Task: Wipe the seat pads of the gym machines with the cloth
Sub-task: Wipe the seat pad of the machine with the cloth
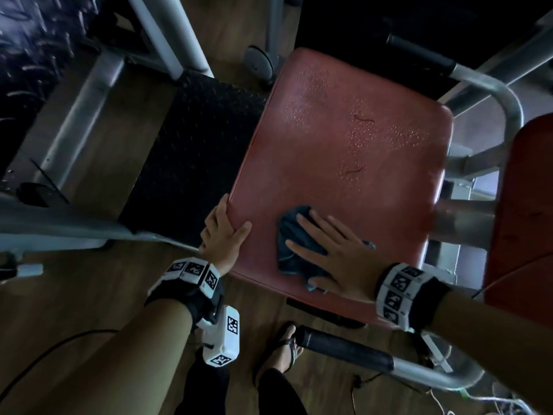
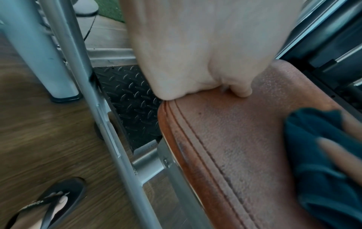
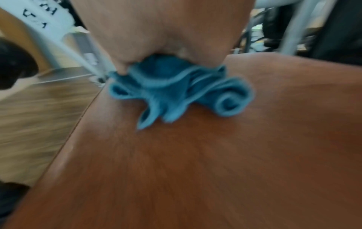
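A red seat pad (image 1: 344, 139) fills the middle of the head view, with fine droplets (image 1: 314, 94) on its far half. A crumpled dark blue cloth (image 1: 291, 235) lies on the near part of the pad. My right hand (image 1: 326, 247) presses flat on the cloth with fingers spread. The right wrist view shows the cloth (image 3: 176, 89) bunched under the palm on the pad (image 3: 215, 155). My left hand (image 1: 223, 232) grips the pad's left edge, thumb on top. In the left wrist view the thumb (image 2: 243, 93) rests on the pad (image 2: 235, 139) beside the cloth (image 2: 317, 147).
A second red pad (image 1: 526, 205) stands at the right. Grey handle bars with black grips run near the front (image 1: 347, 348) and at the back right (image 1: 419, 52). A black tread plate (image 1: 191, 139) and grey frame tubes (image 1: 80, 115) lie left. My foot in a sandal (image 1: 284, 348) stands on the wood floor.
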